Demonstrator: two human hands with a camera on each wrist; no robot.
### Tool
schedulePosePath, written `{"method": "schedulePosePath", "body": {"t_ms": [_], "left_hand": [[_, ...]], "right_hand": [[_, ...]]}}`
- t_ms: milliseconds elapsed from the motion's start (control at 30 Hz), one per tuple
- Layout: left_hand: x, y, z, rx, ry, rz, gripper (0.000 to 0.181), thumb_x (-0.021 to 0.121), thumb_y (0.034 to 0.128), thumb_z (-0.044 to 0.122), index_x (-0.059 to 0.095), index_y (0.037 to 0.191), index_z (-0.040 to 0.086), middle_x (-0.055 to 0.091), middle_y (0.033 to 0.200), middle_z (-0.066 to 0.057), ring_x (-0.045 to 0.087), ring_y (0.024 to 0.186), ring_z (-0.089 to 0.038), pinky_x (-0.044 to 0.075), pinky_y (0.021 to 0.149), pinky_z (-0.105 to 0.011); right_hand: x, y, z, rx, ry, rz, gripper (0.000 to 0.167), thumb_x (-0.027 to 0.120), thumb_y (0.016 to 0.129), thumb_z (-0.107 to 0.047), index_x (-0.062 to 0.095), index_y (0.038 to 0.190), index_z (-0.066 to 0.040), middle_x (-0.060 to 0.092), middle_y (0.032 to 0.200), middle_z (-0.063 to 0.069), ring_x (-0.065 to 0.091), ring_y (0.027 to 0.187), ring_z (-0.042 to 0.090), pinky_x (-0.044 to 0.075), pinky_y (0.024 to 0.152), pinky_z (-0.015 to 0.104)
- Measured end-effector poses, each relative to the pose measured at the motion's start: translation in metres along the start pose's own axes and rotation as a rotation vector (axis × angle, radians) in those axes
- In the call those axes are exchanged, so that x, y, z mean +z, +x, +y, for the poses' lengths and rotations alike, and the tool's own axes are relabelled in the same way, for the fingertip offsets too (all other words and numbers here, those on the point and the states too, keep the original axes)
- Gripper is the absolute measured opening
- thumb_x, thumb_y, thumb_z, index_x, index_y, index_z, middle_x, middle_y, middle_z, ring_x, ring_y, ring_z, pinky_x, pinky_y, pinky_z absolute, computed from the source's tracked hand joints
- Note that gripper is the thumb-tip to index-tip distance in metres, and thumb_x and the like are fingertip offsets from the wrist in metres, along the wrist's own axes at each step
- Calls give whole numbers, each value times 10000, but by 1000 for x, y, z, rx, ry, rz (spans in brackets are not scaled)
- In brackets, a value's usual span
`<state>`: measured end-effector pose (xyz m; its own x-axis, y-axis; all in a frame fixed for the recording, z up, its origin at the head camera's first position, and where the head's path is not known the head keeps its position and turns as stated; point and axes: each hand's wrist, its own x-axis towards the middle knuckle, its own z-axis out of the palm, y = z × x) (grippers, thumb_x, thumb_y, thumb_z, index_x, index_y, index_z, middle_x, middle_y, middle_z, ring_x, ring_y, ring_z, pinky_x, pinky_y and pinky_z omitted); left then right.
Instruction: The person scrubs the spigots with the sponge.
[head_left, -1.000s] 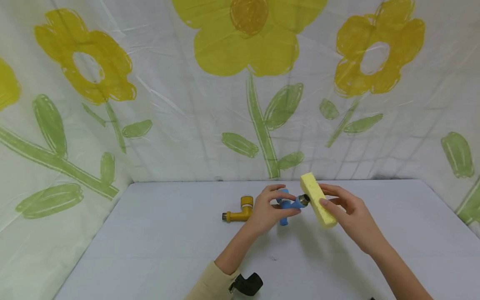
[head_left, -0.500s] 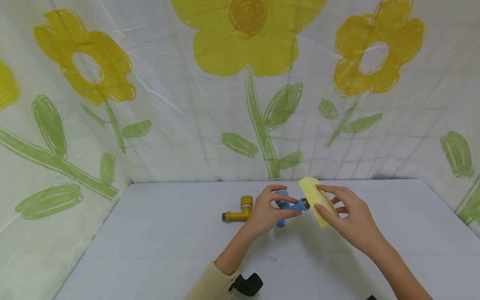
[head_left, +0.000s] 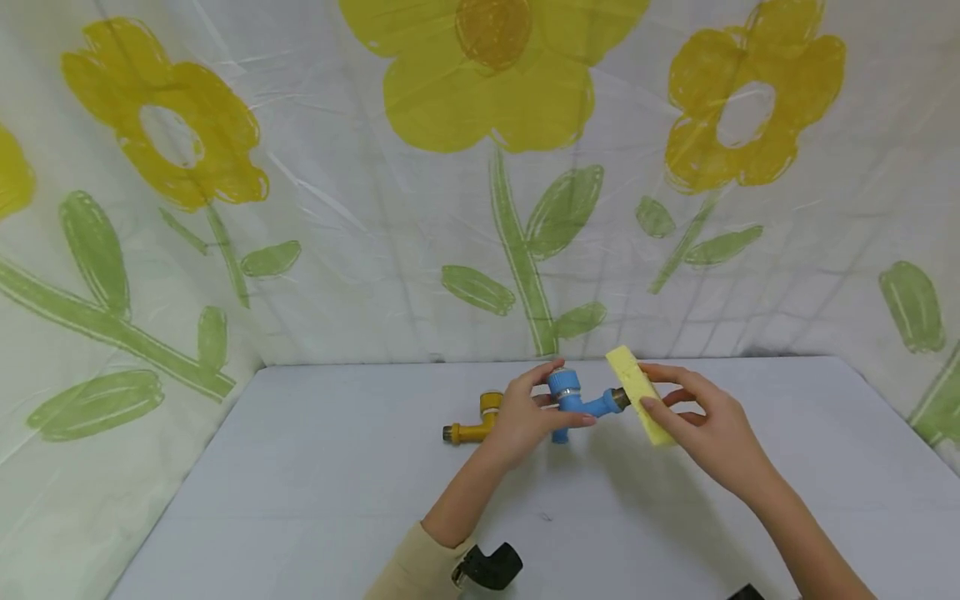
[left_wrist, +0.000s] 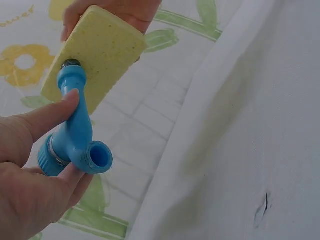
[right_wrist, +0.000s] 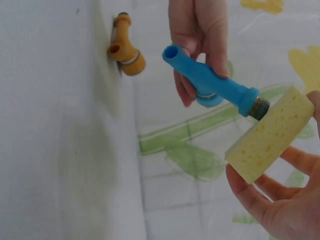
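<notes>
Above the table, my left hand [head_left: 522,419] grips a blue faucet [head_left: 566,402] with a ribbed knob, a short open spout and a threaded metal end. In the left wrist view the thumb lies along the blue body [left_wrist: 77,125] and fingers curl beneath it. My right hand [head_left: 701,425] holds a pale yellow sponge [head_left: 639,396] by its edges between thumb and fingers. The sponge's broad face touches the threaded end [right_wrist: 259,108] in the right wrist view. Behind my left hand, a yellow faucet [head_left: 468,432] of similar shape lies on the table, partly covered by that hand.
The white table [head_left: 315,492] runs back to a white curtain [head_left: 360,275] printed with yellow flowers and green leaves. A black wrist mount [head_left: 491,567] sits at my left sleeve. A small dark mark [left_wrist: 266,200] shows on the table cover.
The blue faucet has turned in my left hand, so its knob now shows upright. The sponge has tilted and shifted against the threaded end. The yellow faucet stays put.
</notes>
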<state>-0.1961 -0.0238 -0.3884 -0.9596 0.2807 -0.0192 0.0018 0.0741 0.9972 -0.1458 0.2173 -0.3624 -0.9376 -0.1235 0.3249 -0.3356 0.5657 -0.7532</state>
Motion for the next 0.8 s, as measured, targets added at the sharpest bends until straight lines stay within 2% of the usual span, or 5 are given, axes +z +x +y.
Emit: {"method": "schedulePosePath", "body": {"t_ms": [100,233,367,500,800], "left_hand": [[-1,1,0,-23,-48,-6,741,889,831,1,598,1498,140,612,1336,-126,705,1125,-254,636,902,-352],[-5,3,-1,-12,-135,-41,664,841,854,-57,631,1462,111,697,1152,-102,717,958,-159,643,865,-334],[-10,3,1,18,-228,-93,594,743,921,-108,601,1480,32,719,1189,-179,729,948,-150,654,889,-386],[-15,2,6,42,-250,-114,563,701,953,-109,587,1491,15,686,1270,-237,734,978,-170,650,904,-418],[-17,3,8,51,-247,-92,562,740,921,-104,626,1456,26,674,1140,-162,734,919,-149,653,894,-417]], "right_hand": [[-2,1,0,7,20,-12,415,678,1058,-213,628,1466,-156,636,1404,120,585,979,44,623,685,248],[-4,2,-1,33,14,-2,418,666,1065,-230,621,1475,-159,628,1427,124,579,993,38,619,687,240],[-4,2,-2,50,4,27,420,661,1066,-232,618,1475,-147,600,1467,103,570,997,35,613,685,223],[-3,2,-2,47,7,58,425,673,1058,-209,618,1472,-131,584,1466,90,565,995,41,608,688,199],[-2,0,-3,13,45,75,436,703,1035,-155,621,1461,-103,562,1427,79,557,998,58,598,701,163]]}}
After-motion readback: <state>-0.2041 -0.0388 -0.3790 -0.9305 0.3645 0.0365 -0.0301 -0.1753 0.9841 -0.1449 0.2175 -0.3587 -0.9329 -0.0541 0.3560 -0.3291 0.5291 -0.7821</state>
